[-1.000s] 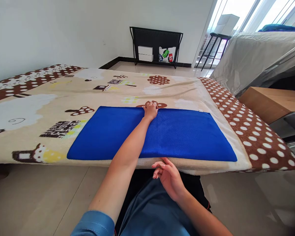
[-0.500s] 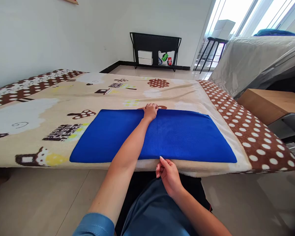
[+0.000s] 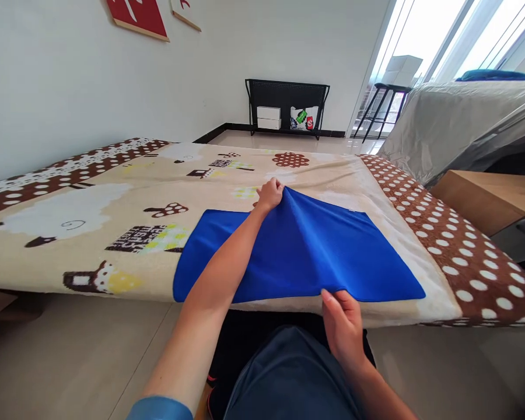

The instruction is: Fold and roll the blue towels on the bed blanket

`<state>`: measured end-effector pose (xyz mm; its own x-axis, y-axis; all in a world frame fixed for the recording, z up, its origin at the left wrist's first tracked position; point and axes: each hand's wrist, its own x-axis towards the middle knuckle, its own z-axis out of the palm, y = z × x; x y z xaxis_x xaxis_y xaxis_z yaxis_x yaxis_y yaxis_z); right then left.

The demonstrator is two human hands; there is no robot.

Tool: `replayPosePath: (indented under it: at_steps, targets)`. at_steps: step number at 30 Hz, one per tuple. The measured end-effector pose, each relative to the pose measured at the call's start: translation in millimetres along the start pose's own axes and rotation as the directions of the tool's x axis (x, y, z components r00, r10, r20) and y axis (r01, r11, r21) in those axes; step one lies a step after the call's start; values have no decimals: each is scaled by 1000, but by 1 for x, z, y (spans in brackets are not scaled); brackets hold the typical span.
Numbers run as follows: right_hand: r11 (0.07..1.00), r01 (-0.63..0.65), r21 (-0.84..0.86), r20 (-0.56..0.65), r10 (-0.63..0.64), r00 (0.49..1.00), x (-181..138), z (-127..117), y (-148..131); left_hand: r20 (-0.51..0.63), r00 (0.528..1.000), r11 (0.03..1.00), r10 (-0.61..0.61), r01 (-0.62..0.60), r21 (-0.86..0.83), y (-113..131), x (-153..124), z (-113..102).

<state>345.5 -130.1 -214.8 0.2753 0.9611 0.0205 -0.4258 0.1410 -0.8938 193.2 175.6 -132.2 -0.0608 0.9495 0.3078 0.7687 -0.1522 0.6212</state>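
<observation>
A blue fleece cloth (image 3: 332, 256) lies on a bed covered by a cream patterned blanket (image 3: 114, 198). My left hand (image 3: 270, 195) is closed on the cloth's far edge near its middle and holds it raised off the blanket. At the bed's front edge my right hand (image 3: 345, 326) pinches the cloth's near edge. Between the two hands the cloth rises in a ridge, and its left part is drawn toward the middle.
The blanket's brown polka-dot border (image 3: 455, 251) runs along the bed's right side. A wooden table (image 3: 485, 195) and a plastic-covered sofa (image 3: 455, 122) stand to the right. A black rack (image 3: 286, 108) with boxes is at the far wall. Tiled floor lies below the bed.
Both hands gripped the cloth and lifted its middle; the left part slid toward the right. My right hand moved right along the near edge. The view shifted slightly.
</observation>
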Motion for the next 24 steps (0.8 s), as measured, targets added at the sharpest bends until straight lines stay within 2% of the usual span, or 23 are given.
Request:
replayPosePath:
  at_steps: [4, 6, 10, 14, 17, 22, 23, 24]
  targets:
    - [987, 131, 96, -32, -128, 991, 19, -1, -53, -54, 998, 989, 37, -44, -142, 19, 4, -47]
    - [974, 207, 97, -23, -206, 978, 34, 1, -81, -92, 993, 958, 68, -91, -271, 26, 0, -74]
    - [925, 355, 133, 18, -360, 933, 72, 5, -127, -146, 983, 798, 113, -177, -577, 33, -19, -132]
    - [905, 380, 194, 104, -404, 909, 114, 7, -159, -123, 986, 681, 110, -165, -714, 38, -41, -184]
    - [898, 406, 169, 94, -424, 901, 142, 11, -182, -156, 979, 635, 135, -206, -744, 40, -53, -211]
    - [888, 456, 69, 105, -461, 881, 166, 29, -223, -225, 947, 673, 228, -320, -667, 46, -72, -240]
    - [875, 475, 88, 76, -482, 873, 168, 33, -231, -242, 938, 684, 250, -348, -641, 48, -76, -245]
    - [850, 509, 133, -11, -513, 859, 170, 35, -239, -255, 928, 694, 273, -373, -616, 51, -80, -249]
